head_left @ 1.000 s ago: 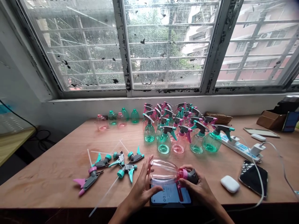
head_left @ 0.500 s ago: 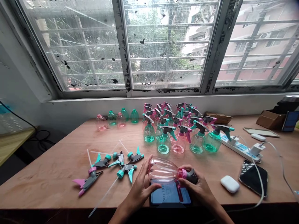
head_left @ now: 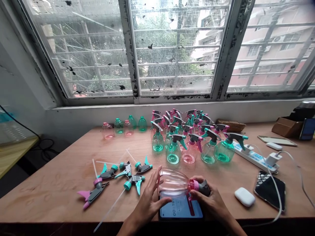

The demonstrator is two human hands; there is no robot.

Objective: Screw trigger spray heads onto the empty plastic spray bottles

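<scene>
A clear pink spray bottle lies sideways between my hands above the table's front edge. My left hand is closed around its base end. At the neck, my right hand grips the pink collar and the grey spray head, whose trigger is mostly hidden by fingers. Right below the bottle is a phone with a lit timer screen. To the left, several loose trigger sprayers with thin tubes lie on the wood, among them a teal one and a pink one.
Several assembled spray bottles stand in a cluster behind my hands. Open green and pink bottles stand at the back left. A white earbud case, a dark phone and a power strip with cables lie on the right.
The view has shifted slightly, so everything sits a little lower in the picture. Both hands keep their hold on the pink bottle in nearly the same pose.
</scene>
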